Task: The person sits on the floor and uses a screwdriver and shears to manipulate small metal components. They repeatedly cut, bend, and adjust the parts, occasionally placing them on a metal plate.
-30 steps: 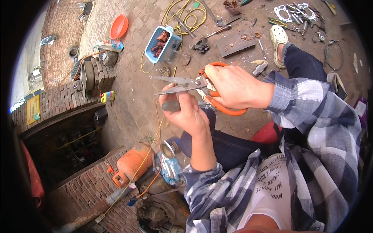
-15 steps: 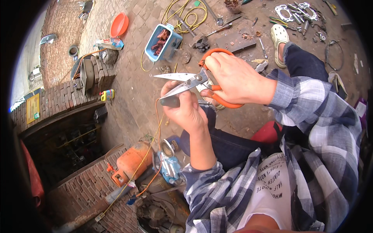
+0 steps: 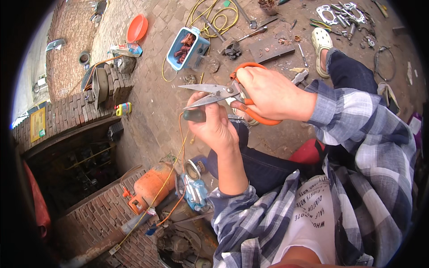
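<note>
1. Right hand [image 3: 275, 94] is wrapped round the orange handles of some big scissors [image 3: 223, 92]. Blades are parted in a V with the tips pointing off to the person's left.

2. Left hand [image 3: 218, 129] has a small dark, rounded piece [image 3: 195, 116] pinched in its fingers, palm side showing. That piece pokes out left of the thumb, right under the lower blade. Can't tell if blade and piece actually touch.

3. The hands are close but apart, with the scissors bridging the gap: the blades reach across the top of the left hand's fingers.

4. Beyond them on the ground there's a light blue bin [image 3: 196, 52] with reddish-brown scraps [image 3: 183, 48] inside, and a yellow hose [image 3: 228, 18] in loose loops just past it.

5. To the right of the bin is a flat, dark metal block [image 3: 268, 48] with little bits on top, plus a hammer [image 3: 298, 77] near the right wrist.

6. Upper right: a pale clog [image 3: 321, 48] on the person's foot, and metal parts [image 3: 342, 20] scattered beyond it.

7. Off left, an orange basin [image 3: 137, 28] up top and a rusty orange cylinder [image 3: 155, 185] down low.
</note>
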